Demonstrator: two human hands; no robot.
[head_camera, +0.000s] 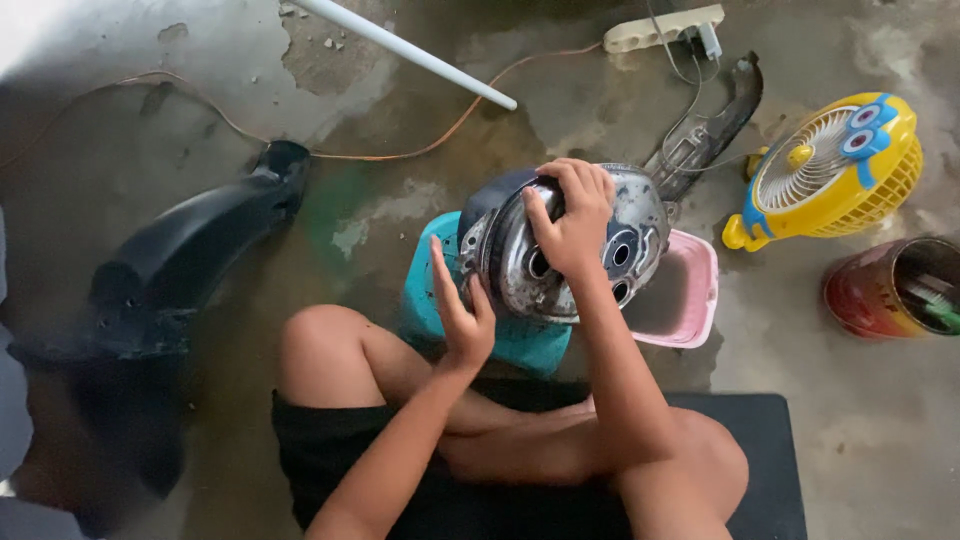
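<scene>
Metal hub btwn both hands' grip.

floor: stained bare concrete | light: dim, brighter top left | black mat

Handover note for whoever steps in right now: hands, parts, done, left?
Left hand: open, palm flat against the rim of the round metal housing.
Right hand: fingers clamped over the housing's top edge.
Housing stands on edge on the teal stool, pink tub just behind.
Black fender lies on the floor to the left, fan to the right.
Done or left: cannot tell from this view.
</scene>
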